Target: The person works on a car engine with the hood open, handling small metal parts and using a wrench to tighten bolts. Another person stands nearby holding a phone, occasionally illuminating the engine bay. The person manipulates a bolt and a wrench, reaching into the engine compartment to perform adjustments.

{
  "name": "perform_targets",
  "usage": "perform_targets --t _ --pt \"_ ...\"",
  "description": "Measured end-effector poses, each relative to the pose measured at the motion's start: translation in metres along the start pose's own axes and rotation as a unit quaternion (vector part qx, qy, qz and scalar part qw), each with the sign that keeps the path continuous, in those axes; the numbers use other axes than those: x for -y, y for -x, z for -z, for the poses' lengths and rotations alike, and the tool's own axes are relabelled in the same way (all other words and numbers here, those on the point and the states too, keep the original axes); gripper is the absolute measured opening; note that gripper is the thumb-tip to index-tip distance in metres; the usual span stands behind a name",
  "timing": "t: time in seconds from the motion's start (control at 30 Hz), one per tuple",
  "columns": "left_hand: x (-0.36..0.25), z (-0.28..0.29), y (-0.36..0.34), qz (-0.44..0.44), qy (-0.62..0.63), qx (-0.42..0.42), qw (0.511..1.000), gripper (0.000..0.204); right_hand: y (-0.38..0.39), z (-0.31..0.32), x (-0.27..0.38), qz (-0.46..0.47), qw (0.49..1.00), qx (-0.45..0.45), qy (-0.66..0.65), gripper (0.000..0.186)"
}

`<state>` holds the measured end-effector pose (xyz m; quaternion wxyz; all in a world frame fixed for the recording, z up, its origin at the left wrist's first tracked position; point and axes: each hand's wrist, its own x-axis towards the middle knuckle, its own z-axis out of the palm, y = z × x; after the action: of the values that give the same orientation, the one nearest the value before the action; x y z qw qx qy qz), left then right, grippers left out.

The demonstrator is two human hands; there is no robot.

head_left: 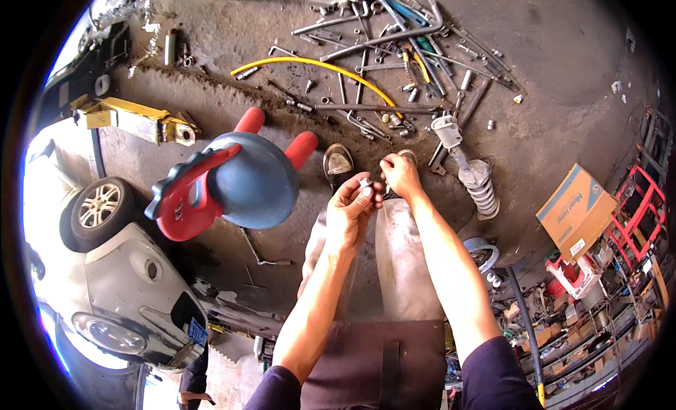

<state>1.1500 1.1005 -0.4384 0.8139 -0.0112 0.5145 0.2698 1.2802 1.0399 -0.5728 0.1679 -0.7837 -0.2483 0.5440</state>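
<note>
In front of my knees, my left hand (354,207) is closed, pinching a small silvery metal piece (365,182) between thumb and fingers. Its exact kind is too small to tell. Close beside it on the right is my right hand (401,176), its fingers curled together at the tips. Whatever those fingertips hold, if anything, is hidden. Both hands are above my shoes (339,162) and grey trousers. On the floor to the right of my hands is a shock absorber with a coil spring (480,188).
Ahead lie scattered wrenches, sockets and bars (394,47), with a yellow hose (310,60). To the left are a blue-and-red child's chair (257,181), a yellow jack (137,119) and a white car (127,290). A cardboard box (577,209) and cluttered shelving (598,339) stand right.
</note>
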Motion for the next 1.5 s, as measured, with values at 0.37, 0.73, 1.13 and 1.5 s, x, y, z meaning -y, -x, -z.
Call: perform_targets --t 0.37,0.73,1.13,1.5 --pt "-0.031 0.014 -0.036 0.019 0.007 -0.042 0.999 0.029 -0.149 -0.056 -0.031 0.115 0.961 0.017 0.252 0.021" --pt "-0.095 0.029 -0.01 -0.071 -0.013 -0.077 0.994 0.033 -0.269 -0.012 0.027 0.1 0.86 -0.117 0.486 0.035" --pt "-0.055 0.047 -0.029 -0.132 -0.069 -0.075 0.986 0.039 -0.056 -0.006 0.133 0.422 0.85 0.157 0.275 0.011" --pt "-0.036 0.032 -0.023 -0.103 -0.054 0.017 0.993 0.03 -0.012 0.053 0.145 0.491 0.772 0.236 0.327 0.029"
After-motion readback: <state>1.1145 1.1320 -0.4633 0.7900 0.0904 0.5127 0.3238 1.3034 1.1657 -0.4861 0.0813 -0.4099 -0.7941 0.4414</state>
